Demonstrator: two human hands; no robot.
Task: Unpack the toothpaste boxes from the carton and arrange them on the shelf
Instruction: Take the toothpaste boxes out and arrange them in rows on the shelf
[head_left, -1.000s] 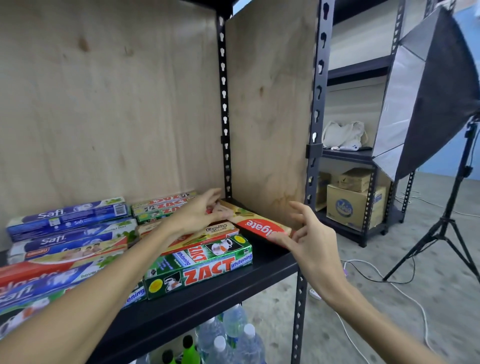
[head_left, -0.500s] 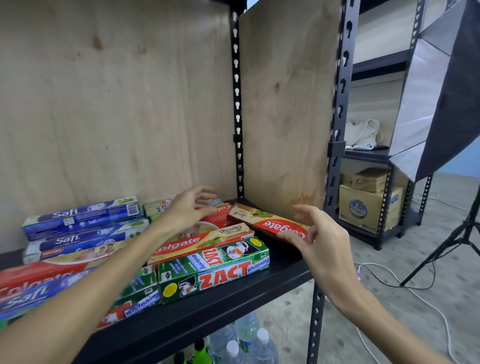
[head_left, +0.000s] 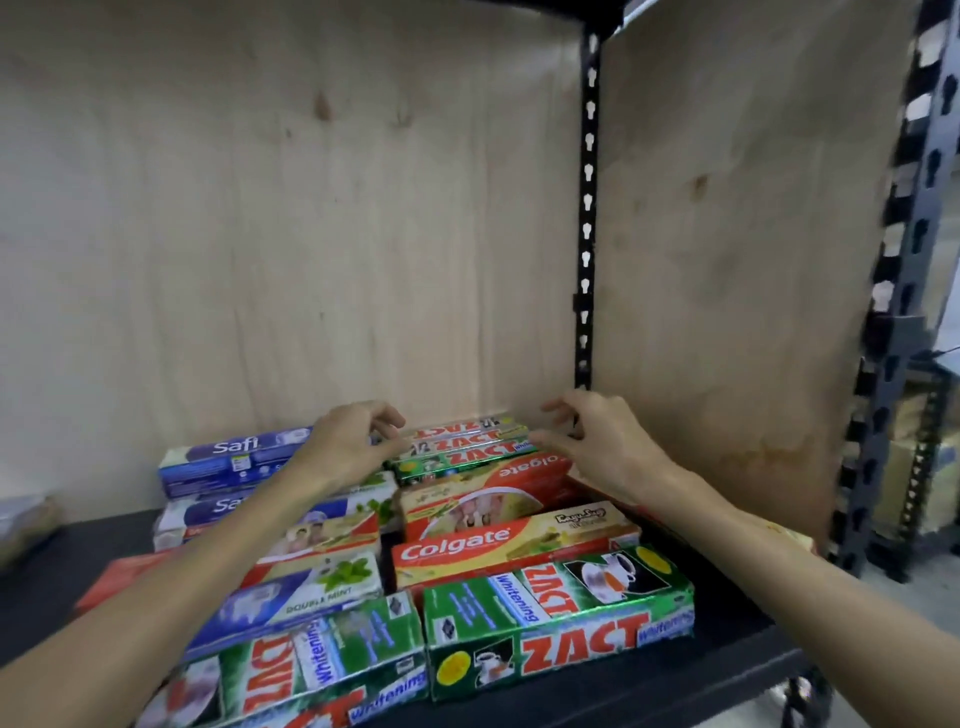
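Note:
Several toothpaste boxes lie in rows on the black shelf (head_left: 727, 654). At the back is a stack of green Zact boxes (head_left: 462, 447). Red Colgate boxes (head_left: 493, 540) and another Zact box (head_left: 561, 618) lie in front of it, with blue Safi boxes (head_left: 228, 457) to the left. My left hand (head_left: 348, 447) is at the left end of the back Zact stack and my right hand (head_left: 597, 441) at its right end. Both have loosely curled fingers whose tips touch the boxes. One more red box (head_left: 779, 530) lies partly hidden under my right forearm. No carton is in view.
Plywood panels close the shelf at the back (head_left: 311, 234) and on the right (head_left: 727, 260). A black slotted upright (head_left: 586, 234) stands in the back corner and another (head_left: 904, 260) at the front right. A flat red box (head_left: 119, 571) lies on the shelf's left part.
The view swung left and closer to the shelf. My right hand left the angled Colgate box and went to the right end of the back Zact stack. My left hand shifted to its left end.

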